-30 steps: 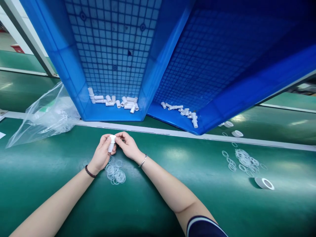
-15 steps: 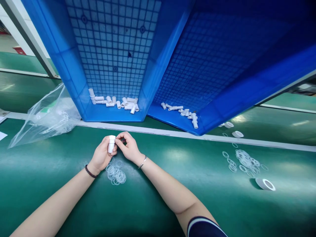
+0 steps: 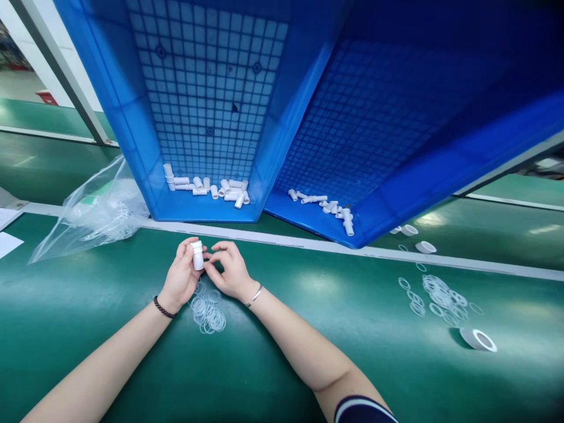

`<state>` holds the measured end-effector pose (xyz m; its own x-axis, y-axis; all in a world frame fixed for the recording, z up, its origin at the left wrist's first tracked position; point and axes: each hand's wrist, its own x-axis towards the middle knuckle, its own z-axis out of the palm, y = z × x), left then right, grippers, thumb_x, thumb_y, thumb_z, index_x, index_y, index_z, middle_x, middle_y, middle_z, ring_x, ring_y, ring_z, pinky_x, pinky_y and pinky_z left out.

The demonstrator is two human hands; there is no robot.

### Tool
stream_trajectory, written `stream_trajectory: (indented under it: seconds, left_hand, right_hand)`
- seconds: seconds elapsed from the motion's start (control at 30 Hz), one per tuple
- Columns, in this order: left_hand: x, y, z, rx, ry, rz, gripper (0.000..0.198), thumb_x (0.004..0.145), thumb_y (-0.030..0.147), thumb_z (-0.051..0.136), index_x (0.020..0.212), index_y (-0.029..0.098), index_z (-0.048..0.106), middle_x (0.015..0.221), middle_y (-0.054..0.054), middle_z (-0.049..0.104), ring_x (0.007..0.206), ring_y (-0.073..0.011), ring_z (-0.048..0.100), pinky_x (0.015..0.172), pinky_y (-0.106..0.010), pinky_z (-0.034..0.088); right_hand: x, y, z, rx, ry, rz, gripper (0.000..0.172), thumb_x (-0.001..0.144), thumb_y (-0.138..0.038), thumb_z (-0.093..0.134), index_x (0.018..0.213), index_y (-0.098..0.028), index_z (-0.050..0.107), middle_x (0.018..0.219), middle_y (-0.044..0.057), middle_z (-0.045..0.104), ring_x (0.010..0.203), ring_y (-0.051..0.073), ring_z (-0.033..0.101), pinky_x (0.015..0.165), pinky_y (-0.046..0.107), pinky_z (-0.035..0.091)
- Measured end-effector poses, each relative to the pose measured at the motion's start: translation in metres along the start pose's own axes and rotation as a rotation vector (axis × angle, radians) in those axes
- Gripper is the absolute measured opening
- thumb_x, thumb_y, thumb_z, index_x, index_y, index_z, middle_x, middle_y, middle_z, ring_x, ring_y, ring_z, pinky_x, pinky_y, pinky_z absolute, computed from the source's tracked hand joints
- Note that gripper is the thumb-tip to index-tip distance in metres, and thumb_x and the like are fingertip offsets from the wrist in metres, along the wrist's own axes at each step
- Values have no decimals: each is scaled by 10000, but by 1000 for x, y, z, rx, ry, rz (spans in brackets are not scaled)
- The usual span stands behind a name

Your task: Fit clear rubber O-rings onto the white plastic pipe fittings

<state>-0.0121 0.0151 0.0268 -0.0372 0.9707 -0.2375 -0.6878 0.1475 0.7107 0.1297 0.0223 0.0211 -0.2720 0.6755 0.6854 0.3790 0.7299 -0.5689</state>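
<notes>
My left hand [image 3: 180, 277] is closed round a small white plastic tube fitting [image 3: 197, 255], held upright just above the green belt [image 3: 282, 329]. My right hand [image 3: 229, 270] is beside it, fingertips pinched at the fitting's side, what they pinch is too small to make out. A heap of thin clear rings [image 3: 207, 309] lies on the belt right under both hands. Behind them two tilted blue crates, the left crate [image 3: 198, 117] and the right crate [image 3: 396, 129], each hold several white fittings at their low edge.
A crumpled clear plastic bag [image 3: 94, 211] lies at the left. More clear rings [image 3: 436, 294] and a few white caps [image 3: 478, 339] lie at the right. White paper [image 3: 6, 242] sits at the far left edge. A metal frame post [image 3: 66, 76] rises behind.
The view shifted slightly down. My left hand tilted the fitting a little, and my right fingers moved from its top to its side.
</notes>
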Motion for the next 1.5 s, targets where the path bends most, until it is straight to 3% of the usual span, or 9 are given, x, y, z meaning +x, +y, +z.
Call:
stream_trajectory:
  seconds: [0.2, 0.33, 0.47, 0.67, 0.87, 1.0, 1.2, 1.33, 1.5]
  left_hand:
    - [-9, -3, 13, -137, -33, -98, 124, 877, 283, 585, 900, 161, 588, 949, -77, 666, 905, -175, 641, 797, -299, 544]
    - [2, -1, 19, 323, -227, -36, 210, 862, 333, 597, 1034, 213, 590, 1067, -76, 646, 957, -202, 630, 836, -381, 530]
    - [67, 33, 16, 1075, -80, 332, 214, 758, 189, 669, 971, 182, 654, 1067, -93, 627, 1039, -239, 579, 931, -393, 458]
    - [170, 68, 17, 1205, 59, 324, 148, 812, 195, 659, 927, 104, 640, 981, -70, 622, 892, -201, 599, 882, -406, 475]
    - [206, 50, 30, 1219, 92, 205, 262, 907, 340, 570, 1052, 123, 604, 999, -63, 636, 842, -171, 627, 745, -356, 546]
    - [201, 46, 26, 1211, 161, 269, 264, 909, 336, 562, 1073, 132, 602, 1068, -76, 621, 922, -191, 615, 810, -393, 529]
    - [136, 31, 8, 1129, 279, 548, 95, 816, 206, 621, 863, 144, 568, 983, -66, 598, 1097, -237, 521, 993, -432, 375]
    - [83, 15, -8, 975, 241, 613, 179, 804, 226, 614, 947, 182, 515, 940, -48, 587, 898, -185, 603, 835, -340, 472]
    - [44, 16, -17, 468, 138, 550, 505, 666, 198, 767, 1069, 198, 462, 962, -35, 597, 883, -161, 641, 827, -301, 492]
  right_hand:
    - [11, -5, -13, -284, -45, -174, 139, 903, -274, 566, 1000, -206, 640, 1154, 116, 591, 1053, 234, 537, 872, 408, 492]
    - [11, -1, -56, -402, 18, -80, 110, 905, -242, 541, 933, -184, 630, 1154, 140, 580, 1055, 244, 540, 874, 411, 498]
    - [-13, 16, -139, -700, 20, 83, 172, 911, -293, 517, 852, -170, 622, 1112, 164, 576, 985, 263, 557, 832, 417, 505]
    - [-86, 50, -249, -1177, -105, 375, 261, 889, -350, 489, 849, -159, 662, 986, 156, 603, 878, 298, 560, 754, 422, 506]
    - [-117, 55, -285, -1220, -172, 593, 288, 870, -402, 484, 867, -172, 657, 932, 131, 630, 812, 289, 587, 712, 413, 505]
    - [-85, 38, -251, -1103, -77, 431, 306, 890, -412, 471, 923, -159, 639, 968, 155, 625, 892, 301, 584, 791, 444, 498]
    - [-27, 1, -96, -422, -467, 181, 133, 919, -224, 513, 937, -225, 645, 943, 67, 654, 891, 202, 611, 787, 326, 511]
    - [-6, -9, -10, -313, -626, 111, 114, 913, -207, 552, 934, -223, 663, 893, 55, 640, 864, 190, 602, 737, 294, 495]
    - [3, -8, 26, -350, -678, 145, 81, 878, -263, 612, 898, -194, 650, 897, 63, 608, 851, 199, 568, 714, 298, 470]
